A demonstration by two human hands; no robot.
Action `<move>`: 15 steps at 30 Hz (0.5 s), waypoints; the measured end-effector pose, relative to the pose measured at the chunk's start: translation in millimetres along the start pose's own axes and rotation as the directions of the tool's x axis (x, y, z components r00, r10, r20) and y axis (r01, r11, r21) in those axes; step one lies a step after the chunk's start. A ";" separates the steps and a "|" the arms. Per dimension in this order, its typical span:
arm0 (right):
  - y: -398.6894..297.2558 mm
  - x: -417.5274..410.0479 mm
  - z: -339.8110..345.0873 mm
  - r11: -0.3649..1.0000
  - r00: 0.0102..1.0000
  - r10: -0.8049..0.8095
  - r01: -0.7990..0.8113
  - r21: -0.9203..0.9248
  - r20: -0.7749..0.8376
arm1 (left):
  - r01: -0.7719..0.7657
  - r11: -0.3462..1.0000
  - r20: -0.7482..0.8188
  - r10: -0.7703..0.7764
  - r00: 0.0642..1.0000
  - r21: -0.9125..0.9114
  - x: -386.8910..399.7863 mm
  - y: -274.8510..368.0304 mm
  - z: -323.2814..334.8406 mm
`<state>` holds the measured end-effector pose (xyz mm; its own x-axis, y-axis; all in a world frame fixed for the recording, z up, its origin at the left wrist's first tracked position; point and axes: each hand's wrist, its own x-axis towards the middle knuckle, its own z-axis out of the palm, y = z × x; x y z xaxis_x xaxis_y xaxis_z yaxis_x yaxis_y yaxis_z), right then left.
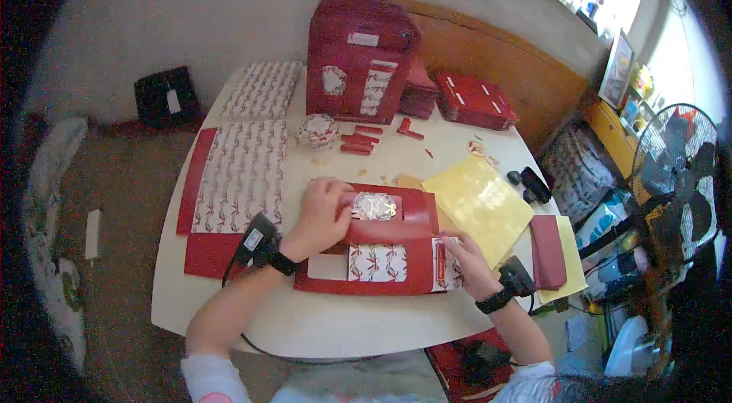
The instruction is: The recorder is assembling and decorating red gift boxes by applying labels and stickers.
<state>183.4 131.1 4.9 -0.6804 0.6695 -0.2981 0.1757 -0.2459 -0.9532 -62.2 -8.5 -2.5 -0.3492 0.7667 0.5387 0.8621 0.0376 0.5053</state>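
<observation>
Before me lies a red paperboard piece, partly folded, with a cut-out window and a patterned panel of bows and sprigs. Its upper flap carries a white wreath-shaped label with a small gold bow. My left hand grips the flap's left edge, fingers curled over it. At the right end, my right hand holds a patterned strip bearing a red tag with writing, thumb on top. The fingertips beneath are hidden. Each wrist wears a black band with a small device.
Yellow backing sheets lie right of the work. Behind stand a tall stack of red boards and a lower red stack. Patterned sheets cover the left side. Round labels and red strips lie mid-table. A fan stands right.
</observation>
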 end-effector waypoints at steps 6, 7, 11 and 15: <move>12.7 2.1 -27.9 0.931 0.963 -0.229 0.259 -0.258 0.140 | 0.179 0.971 -0.032 -0.176 0.984 0.160 -3.9 -28.2 0.8; 13.0 1.5 -29.1 0.900 0.952 -0.245 0.294 -0.321 0.183 | 0.239 0.953 0.013 -0.246 0.969 0.186 -3.5 -26.6 0.4; 7.5 -3.0 -25.3 0.864 0.946 -0.247 0.313 -0.395 0.209 | 0.289 0.942 -0.028 -0.289 0.957 0.173 -3.8 -36.2 5.4; 9.0 7.1 -22.2 0.802 0.941 -0.283 0.338 -0.492 0.186 | 0.346 0.937 0.022 -0.348 0.937 0.047 -0.9 -37.3 5.1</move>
<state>195.9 149.2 -6.9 -0.8224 0.5688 -0.0019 0.2607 0.3740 -0.8900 -92.1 -7.4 -25.3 -0.6190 0.7195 0.3148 0.7042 0.3310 0.6282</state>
